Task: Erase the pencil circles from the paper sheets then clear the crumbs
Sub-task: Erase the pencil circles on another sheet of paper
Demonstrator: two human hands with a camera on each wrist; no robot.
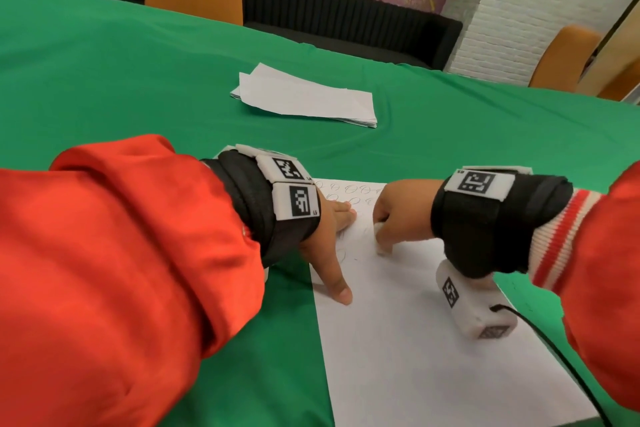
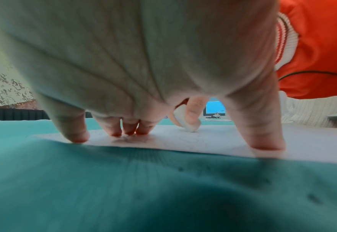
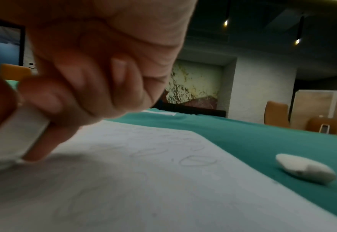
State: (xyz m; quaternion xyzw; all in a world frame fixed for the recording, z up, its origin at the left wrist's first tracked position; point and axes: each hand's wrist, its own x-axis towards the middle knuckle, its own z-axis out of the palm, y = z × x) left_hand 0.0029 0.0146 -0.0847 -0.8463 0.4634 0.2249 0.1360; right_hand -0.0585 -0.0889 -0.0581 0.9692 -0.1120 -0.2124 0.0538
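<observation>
On the green-clothed worktop (image 1: 138, 80), the white pencil-circled paper sheet (image 1: 415, 340) lies pinned by the left hand (image 1: 325, 239), fingers splayed flat at nine o'clock, steadying it while the right hand (image 1: 401, 211), fingers clamped around the small white eraser (image 1: 380, 246), rubs mid-sheet.

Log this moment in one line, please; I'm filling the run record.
phase: erasing | right hand: grips eraser on paper sheet | left hand: presses sheet flat | pencil circles: some remain | crumbs: not cleared

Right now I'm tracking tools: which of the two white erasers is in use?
The eraser pinched by the right hand, its end on the sheet. The other eraser lies untouched on the green cloth beside the sheet.
</observation>
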